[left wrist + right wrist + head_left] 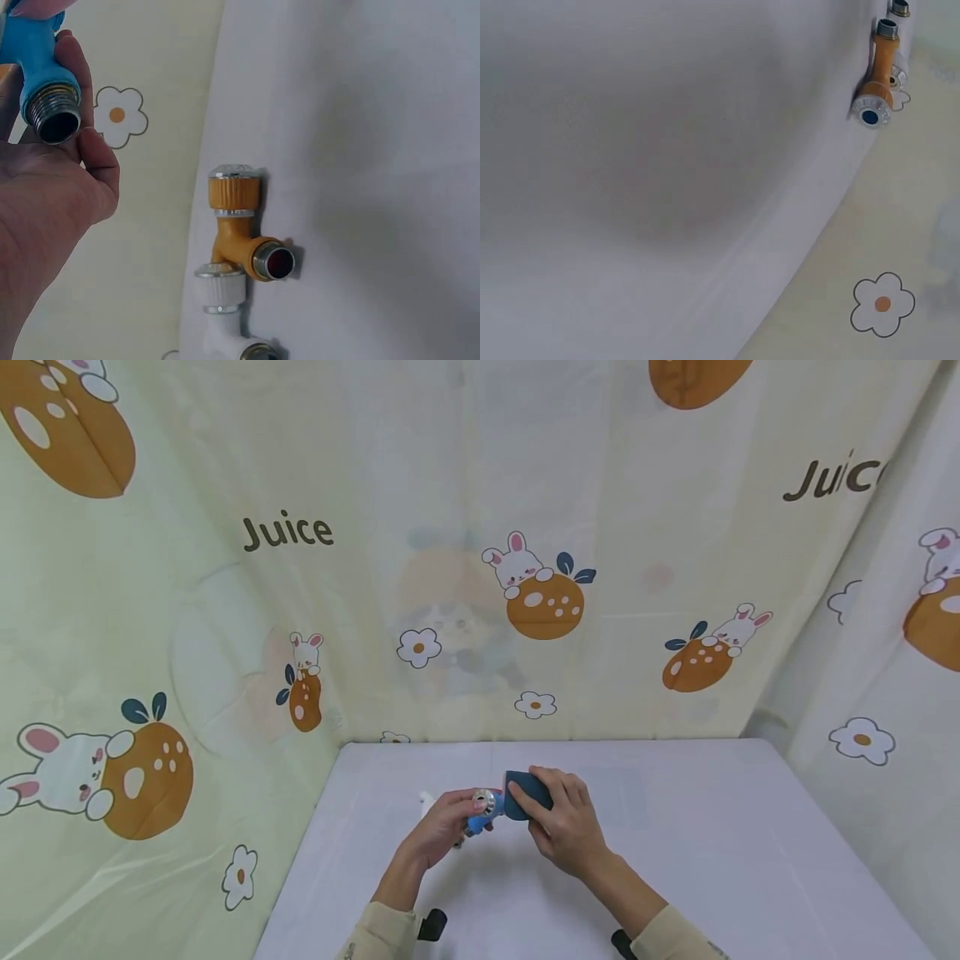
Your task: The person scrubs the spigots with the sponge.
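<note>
My left hand [437, 831] grips a blue tap [480, 820] with a silver-rimmed knob, raised over the table. In the left wrist view the tap's threaded metal end [56, 120] points down, with fingers curled behind it. My right hand [576, 827] pinches a dark teal, sponge-like block [534, 785] between thumb and fingers, right at the tap's right end. An orange tap [236, 238] and a white tap [223, 319] lie close together on the table below the left hand. Neither the right hand nor the block shows in the right wrist view.
The white tabletop [712, 860] ends at a back edge against a cream curtain [450, 460] printed with rabbits, oranges and flowers. More curtain hangs at the left and right sides. In the right wrist view, the orange tap [885, 56] lies near the table's edge.
</note>
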A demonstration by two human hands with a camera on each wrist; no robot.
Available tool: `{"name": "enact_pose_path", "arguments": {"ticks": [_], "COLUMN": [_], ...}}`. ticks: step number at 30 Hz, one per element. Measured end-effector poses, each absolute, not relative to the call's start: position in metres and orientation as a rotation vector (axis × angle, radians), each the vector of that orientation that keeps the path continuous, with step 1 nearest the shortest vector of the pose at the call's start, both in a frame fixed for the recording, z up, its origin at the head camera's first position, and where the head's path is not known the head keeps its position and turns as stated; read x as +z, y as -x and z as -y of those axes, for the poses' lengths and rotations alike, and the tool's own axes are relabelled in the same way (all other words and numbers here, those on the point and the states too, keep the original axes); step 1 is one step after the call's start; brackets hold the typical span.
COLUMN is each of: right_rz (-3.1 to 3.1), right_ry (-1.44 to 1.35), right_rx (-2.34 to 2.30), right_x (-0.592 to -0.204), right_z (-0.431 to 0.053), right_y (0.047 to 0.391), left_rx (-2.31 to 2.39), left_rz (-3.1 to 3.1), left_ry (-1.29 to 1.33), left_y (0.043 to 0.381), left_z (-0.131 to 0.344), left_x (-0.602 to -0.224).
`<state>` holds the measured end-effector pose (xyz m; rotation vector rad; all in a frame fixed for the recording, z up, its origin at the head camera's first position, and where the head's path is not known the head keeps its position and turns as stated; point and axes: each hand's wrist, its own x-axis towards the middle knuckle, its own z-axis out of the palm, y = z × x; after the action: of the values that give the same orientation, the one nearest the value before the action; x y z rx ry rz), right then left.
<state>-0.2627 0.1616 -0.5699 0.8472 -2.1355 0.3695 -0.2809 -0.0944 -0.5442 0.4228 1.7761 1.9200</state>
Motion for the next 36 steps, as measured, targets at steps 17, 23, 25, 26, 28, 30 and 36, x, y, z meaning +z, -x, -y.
{"name": "enact_pose_path", "arguments": {"ticks": [17,23,25,26,28,30,36], "right_rz": [2.238,2.172,2.142,2.125,2.098,2.089,2.111], "right_ry": [-0.613,-0.795,-0.853,-0.877,-0.908,-0.92,-0.908], "right_rx": [0.819,0.896,0.912,0.919,0.922,0.92,0.912], "right_x": [-0.558,-0.553,-0.552,-0.552,-0.551,-0.551,-0.551], "right_z": [-0.155,-0.147,-0.145,-0.144,-0.141,-0.138,-0.132], "right_y": [0.256,0.248,0.246,0.245,0.245,0.244,0.243], "left_rx": [2.11,2.222,2.247,2.251,2.254,2.254,2.271], "left_rz": [-1.521,-1.57,-1.561,-1.553,-1.536,-1.522,-1.485], "left_ry": [-0.473,-0.441,-0.447,-0.456,-0.473,-0.483,-0.466], "left_y": [0.278,0.283,0.284,0.284,0.284,0.284,0.283], "left_z": [0.09,0.092,0.092,0.092,0.092,0.092,0.092], "left_x": [-0.539,-0.546,-0.547,-0.547,-0.547,-0.547,-0.548]}}
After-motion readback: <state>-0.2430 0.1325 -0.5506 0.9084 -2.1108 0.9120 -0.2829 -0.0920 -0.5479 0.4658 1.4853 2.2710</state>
